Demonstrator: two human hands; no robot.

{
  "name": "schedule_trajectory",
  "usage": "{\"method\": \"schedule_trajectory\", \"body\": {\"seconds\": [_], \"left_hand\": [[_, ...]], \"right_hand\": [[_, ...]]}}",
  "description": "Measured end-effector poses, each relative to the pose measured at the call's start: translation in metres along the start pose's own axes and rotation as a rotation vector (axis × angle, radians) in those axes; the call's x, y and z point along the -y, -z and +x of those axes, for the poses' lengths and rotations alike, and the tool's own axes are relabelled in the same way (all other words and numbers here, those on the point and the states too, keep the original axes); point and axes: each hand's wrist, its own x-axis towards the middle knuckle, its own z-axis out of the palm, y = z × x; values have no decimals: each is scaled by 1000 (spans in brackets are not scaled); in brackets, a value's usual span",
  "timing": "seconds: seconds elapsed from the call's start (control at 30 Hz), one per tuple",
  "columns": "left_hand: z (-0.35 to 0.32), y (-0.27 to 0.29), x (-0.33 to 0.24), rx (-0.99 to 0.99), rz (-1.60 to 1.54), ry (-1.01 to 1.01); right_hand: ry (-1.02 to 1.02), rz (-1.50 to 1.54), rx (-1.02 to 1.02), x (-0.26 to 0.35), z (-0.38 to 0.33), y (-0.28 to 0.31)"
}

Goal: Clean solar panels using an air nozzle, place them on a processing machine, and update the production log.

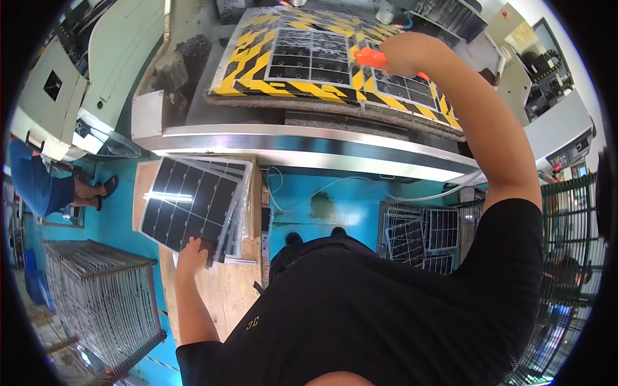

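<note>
My right hand (407, 54) reaches over the machine bed, its fingers wrapped round an orange tool that looks like an air gun (371, 57). Below it lie two black gridded sheets under yellow-and-black striped borders: a left sheet (310, 63), with whitish wet streaks on its far half, and a right sheet (412, 91), partly hidden by my hand and forearm. My left hand (192, 258) grips the near edge of a glossy black gridded panel (187, 204), the top one of a fanned stack. Light reflects off this panel's face.
A wooden table (228, 293) bears the stack. The machine's metal front rail (302, 143) runs across before me. To the lower left stands a wire rack (103, 302); to the right, a crate of similar panels (407, 239). Another person (45, 180) is at the far left.
</note>
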Motion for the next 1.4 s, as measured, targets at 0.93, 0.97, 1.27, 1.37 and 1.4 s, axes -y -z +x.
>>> {"method": "schedule_trajectory", "body": {"seconds": [0.93, 0.97, 1.27, 1.37, 1.4], "left_hand": [[-2, 26, -28, 46, 12, 51], [-5, 27, -30, 48, -9, 59], [2, 23, -8, 21, -62, -32], [5, 27, -6, 76, -93, -25], [8, 25, 0, 83, -140, -32]], "right_hand": [[96, 268, -58, 77, 34, -14], [91, 229, -51, 78, 35, -12], [-95, 59, 56, 22, -13, -4], [-106, 54, 128, -1, -20, -20], [-115, 58, 135, -9, -24, -26]]}}
